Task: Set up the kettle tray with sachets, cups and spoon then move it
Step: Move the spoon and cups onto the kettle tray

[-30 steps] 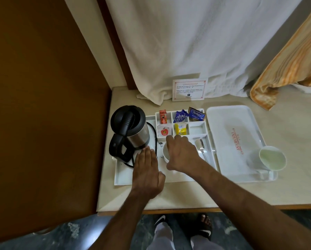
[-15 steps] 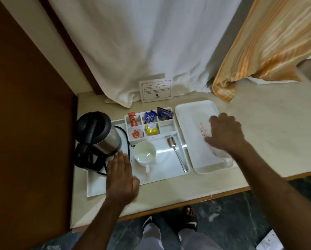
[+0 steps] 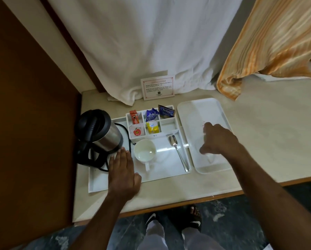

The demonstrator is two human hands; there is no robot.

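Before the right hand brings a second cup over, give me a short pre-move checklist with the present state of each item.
1. Kettle tray steadied: ok, left hand lies flat on its front edge.
2. First cup on tray, upright: ok.
3. Spoon in place: ok, right of the cup.
4. Free spot for a second cup: ok, bare tray between cup and spoon.
5. Second cup gripped: cannot tell, the right hand over the side tray hides it.
6. Sachets loaded: ok, though one compartment looks empty.

A printed card (image 3: pixel 158 87) stands on the tabletop (image 3: pixel 270 127) against a white curtain (image 3: pixel 147 42); an orange striped cloth (image 3: pixel 270 42) hangs right.
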